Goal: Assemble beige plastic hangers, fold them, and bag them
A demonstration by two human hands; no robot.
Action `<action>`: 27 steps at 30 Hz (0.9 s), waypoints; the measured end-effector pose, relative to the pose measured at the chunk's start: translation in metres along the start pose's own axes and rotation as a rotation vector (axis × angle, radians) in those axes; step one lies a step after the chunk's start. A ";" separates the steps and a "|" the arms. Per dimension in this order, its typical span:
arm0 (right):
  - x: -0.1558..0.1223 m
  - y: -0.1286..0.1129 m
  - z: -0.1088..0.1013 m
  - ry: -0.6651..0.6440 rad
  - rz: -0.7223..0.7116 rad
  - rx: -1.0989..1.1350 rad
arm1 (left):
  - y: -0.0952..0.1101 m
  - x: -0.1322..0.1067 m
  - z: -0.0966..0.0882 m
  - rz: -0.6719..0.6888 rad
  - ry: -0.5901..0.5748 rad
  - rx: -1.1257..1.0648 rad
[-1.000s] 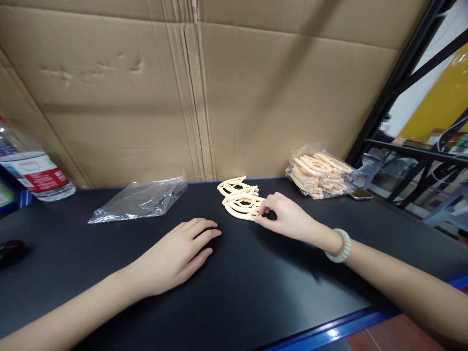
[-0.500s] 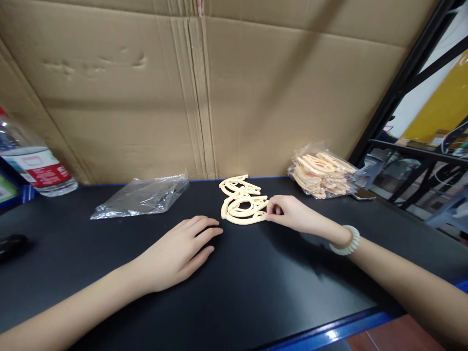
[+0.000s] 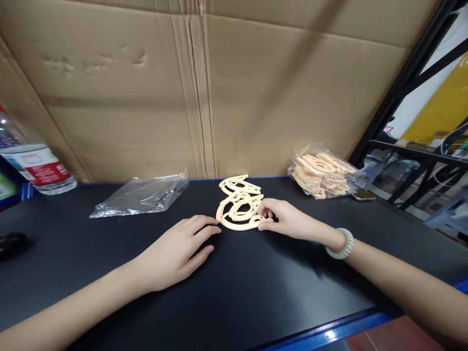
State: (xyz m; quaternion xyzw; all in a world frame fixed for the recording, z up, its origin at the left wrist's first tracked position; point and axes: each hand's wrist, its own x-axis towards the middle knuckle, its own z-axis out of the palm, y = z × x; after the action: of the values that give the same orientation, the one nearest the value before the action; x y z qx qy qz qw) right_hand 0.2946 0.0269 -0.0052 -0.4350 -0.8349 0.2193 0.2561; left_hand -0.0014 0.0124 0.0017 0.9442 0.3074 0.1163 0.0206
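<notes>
Two or so cream plastic folding hangers lie partly overlapped at the middle of the dark table. My right hand (image 3: 283, 217) pinches the right end of the nearer folding hanger (image 3: 237, 226), which its fingers partly hide. Behind it lies another folding hanger (image 3: 234, 183), untouched. My left hand (image 3: 186, 248) rests palm down on the table with its fingers apart. Its fingertips are right beside the left end of the nearer hanger; whether they touch it I cannot tell.
An empty clear plastic bag (image 3: 142, 197) lies at the back left. At the back right sits a clear bag of cream hangers (image 3: 321, 173), with a phone (image 3: 363, 195) beside it. A water bottle (image 3: 40, 168) and a black mouse (image 3: 10, 243) are at left. Cardboard (image 3: 127, 87) stands behind.
My right hand has moved slightly left and nearer, bringing the nearer folding hanger with it toward my left fingertips. My left hand has hardly moved.
</notes>
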 end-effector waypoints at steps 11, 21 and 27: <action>-0.005 -0.017 0.004 0.017 -0.343 -0.262 | -0.004 -0.003 0.013 -0.124 0.126 -0.212; -0.004 -0.024 0.001 -0.033 -0.300 -0.284 | 0.007 -0.003 0.006 0.043 0.041 -0.315; -0.004 -0.027 -0.002 0.075 -0.183 -0.056 | 0.000 -0.005 0.007 -0.082 0.079 -0.511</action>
State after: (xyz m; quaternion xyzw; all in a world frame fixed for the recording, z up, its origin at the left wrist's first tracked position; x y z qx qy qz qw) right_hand 0.2814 0.0096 0.0117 -0.3718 -0.8668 0.1553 0.2938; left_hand -0.0033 0.0097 -0.0062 0.8897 0.3067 0.2262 0.2512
